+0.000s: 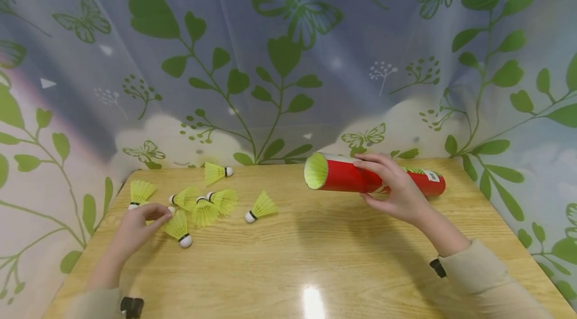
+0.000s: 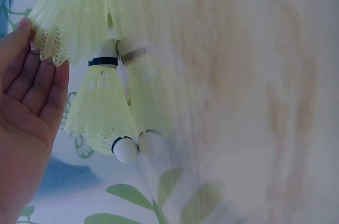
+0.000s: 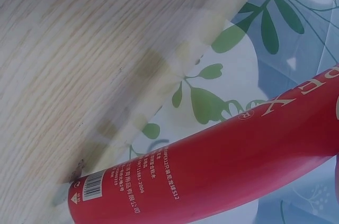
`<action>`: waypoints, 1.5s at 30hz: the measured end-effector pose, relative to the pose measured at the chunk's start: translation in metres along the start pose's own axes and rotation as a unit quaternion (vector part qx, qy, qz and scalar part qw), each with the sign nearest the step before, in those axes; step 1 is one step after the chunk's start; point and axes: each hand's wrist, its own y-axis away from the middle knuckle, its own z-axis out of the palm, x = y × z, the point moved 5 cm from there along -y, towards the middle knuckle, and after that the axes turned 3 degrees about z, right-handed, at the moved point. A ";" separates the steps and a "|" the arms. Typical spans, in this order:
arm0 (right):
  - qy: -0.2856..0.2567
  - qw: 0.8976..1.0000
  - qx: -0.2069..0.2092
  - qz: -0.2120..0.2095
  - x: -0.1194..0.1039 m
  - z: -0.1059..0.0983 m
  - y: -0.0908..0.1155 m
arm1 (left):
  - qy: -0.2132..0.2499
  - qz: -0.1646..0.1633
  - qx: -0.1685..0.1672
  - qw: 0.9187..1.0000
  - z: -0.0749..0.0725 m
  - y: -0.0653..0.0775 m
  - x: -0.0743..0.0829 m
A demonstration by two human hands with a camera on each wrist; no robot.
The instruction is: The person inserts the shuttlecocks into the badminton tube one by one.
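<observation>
Here's the counter [image 1: 270, 269], and right of centre in the frame we hold the red tube [image 1: 342, 176], mouth facing left, our right hand [image 1: 398, 196] wrapped round its middle; best we keep that grip steady without squeezing the wall. Over at left, our left hand [image 1: 134, 236] has its fingertips at the skirt of a shuttlecock [image 1: 177, 225]; whether they're pinching, we can't tell. It looks flexible, so we should take it lightly, clear of the neighbouring shuttlecocks [image 1: 224, 202], no snagging.
</observation>
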 end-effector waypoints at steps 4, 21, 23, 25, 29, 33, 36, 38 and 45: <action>0.002 1.000 0.001 0.001 0.000 0.000 0.000 | -0.004 0.003 0.023 1.000 -0.001 0.003 0.004; 0.006 1.000 0.007 -0.005 0.002 -0.001 -0.001 | 0.009 -0.019 0.191 0.981 -0.014 0.003 0.040; 0.006 1.000 0.008 -0.008 0.002 0.000 -0.001 | 0.024 -0.015 0.212 0.977 -0.014 0.000 0.046; 0.004 1.000 0.008 -0.010 0.003 0.000 -0.001 | 0.038 -0.006 0.232 0.972 -0.013 -0.003 0.052; 0.004 1.000 0.006 -0.009 0.004 0.001 -0.001 | 0.075 0.015 0.256 0.964 -0.012 -0.011 0.067; 0.005 1.000 0.002 -0.003 0.004 0.001 -0.001 | 0.124 0.026 0.270 0.955 -0.012 -0.018 0.084; 0.005 1.000 0.000 0.000 0.004 0.002 0.000 | 0.172 0.021 0.277 0.945 -0.011 -0.023 0.095; 0.000 1.000 -0.004 0.003 0.005 0.002 0.000 | 0.203 0.013 0.279 0.938 -0.009 -0.027 0.102; 0.001 1.000 -0.004 0.003 0.005 0.003 0.000 | 0.287 -0.017 0.265 0.920 -0.001 -0.039 0.131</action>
